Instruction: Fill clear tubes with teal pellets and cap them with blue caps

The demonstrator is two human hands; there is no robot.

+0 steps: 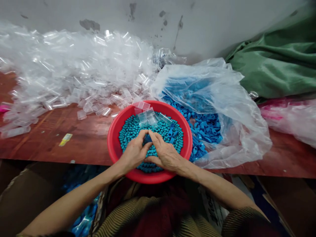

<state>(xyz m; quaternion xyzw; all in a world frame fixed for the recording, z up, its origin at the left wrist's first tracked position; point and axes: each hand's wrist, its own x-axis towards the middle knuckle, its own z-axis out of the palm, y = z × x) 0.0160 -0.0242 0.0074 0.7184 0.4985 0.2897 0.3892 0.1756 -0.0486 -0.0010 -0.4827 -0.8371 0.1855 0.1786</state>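
Over a red basin (112, 141), my left hand (134, 149) and my right hand (166, 151) meet at the fingertips. Between them is a small blue plastic piece (147, 139), pinched by both hands and mostly hidden by the fingers. Turquoise beads (130, 128) fill the basin around and below my hands. On the beads, just beyond my fingers, lie several clear plastic tubes (151, 117). A few blue plastic caps (172, 131) rest on the beads to the right of my right hand.
A large heap of clear tubes (81, 65) covers the table's back left. Right of the basin, a clear plastic bag (234, 131) spills blue caps (204, 126). Green fabric (276, 62) lies at the back right. Below the table edge, a cardboard box (29, 194) holds blue items (85, 214).
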